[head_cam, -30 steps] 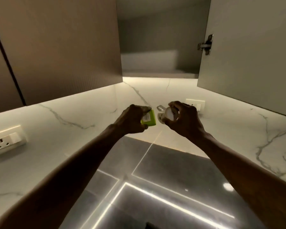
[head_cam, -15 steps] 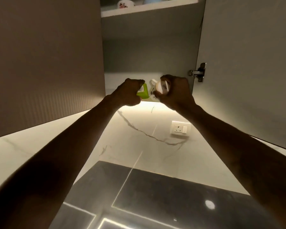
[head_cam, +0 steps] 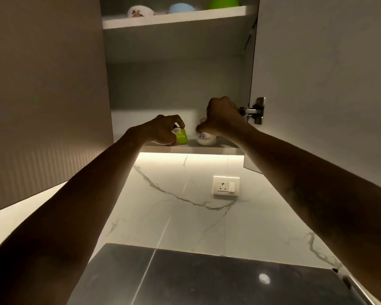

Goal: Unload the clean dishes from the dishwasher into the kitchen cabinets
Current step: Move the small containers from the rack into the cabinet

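My left hand grips a small green cup that sits at the front edge of the lower cabinet shelf. My right hand is curled over the top of a white cup with a blue print, which stands on the same shelf just right of the green one. The right hand hides the white cup's rim and handle. Both arms reach up into the open wall cabinet.
The upper shelf holds a white flowered bowl, a blue bowl and a green bowl. The open cabinet door hangs at the right with its hinge. A wall socket sits on the marble backsplash above a dark counter.
Both hands rose from in front of the backsplash into the cabinet. The green cup and the white cup now rest on the lower shelf. My view tilted upward, revealing the upper shelf.
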`<state>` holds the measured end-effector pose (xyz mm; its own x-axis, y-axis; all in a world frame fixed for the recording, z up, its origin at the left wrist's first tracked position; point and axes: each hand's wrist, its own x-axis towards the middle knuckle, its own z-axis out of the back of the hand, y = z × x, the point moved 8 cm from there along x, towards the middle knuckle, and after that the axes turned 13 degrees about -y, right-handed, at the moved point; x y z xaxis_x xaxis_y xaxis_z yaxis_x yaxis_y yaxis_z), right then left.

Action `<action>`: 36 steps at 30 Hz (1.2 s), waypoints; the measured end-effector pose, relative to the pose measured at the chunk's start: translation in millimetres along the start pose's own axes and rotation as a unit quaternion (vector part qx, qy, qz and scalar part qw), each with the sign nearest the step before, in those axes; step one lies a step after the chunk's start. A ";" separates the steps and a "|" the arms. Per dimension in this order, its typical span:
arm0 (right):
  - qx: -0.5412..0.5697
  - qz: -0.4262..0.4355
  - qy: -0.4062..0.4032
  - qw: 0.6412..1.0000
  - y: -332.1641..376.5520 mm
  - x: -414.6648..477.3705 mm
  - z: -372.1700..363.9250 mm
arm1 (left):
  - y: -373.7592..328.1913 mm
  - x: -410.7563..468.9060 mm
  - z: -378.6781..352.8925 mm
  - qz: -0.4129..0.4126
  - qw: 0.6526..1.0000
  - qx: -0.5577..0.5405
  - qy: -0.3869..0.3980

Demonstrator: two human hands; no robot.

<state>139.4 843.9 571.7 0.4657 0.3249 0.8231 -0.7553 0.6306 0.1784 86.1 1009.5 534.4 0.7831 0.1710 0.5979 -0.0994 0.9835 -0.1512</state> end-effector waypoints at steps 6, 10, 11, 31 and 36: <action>-0.020 -0.023 0.010 0.999 -4.8 6.4 -2.1 | -9.8 18.1 -17.9 -0.016 0.994 -0.044 0.100; -0.053 -0.016 0.011 0.998 -2.5 4.7 -4.3 | -13.0 23.5 -26.5 -0.017 0.986 -0.086 0.140; -0.060 -0.016 0.013 0.998 -2.2 4.3 -4.4 | -14.2 24.6 -28.0 -0.018 0.985 -0.091 0.144; -0.122 -0.011 0.046 0.991 0.3 -0.6 -2.2 | -24.1 24.6 -36.2 -0.047 0.980 -0.178 0.076; -0.142 -0.001 0.053 0.988 -0.4 1.1 -5.2 | -25.0 22.8 -33.9 -0.045 0.982 -0.178 0.053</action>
<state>142.6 847.6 569.7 0.5245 0.3866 0.7585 -0.6014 0.7989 0.0087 127.3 986.8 525.2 0.8405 0.0594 0.5385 0.1787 0.9080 -0.3790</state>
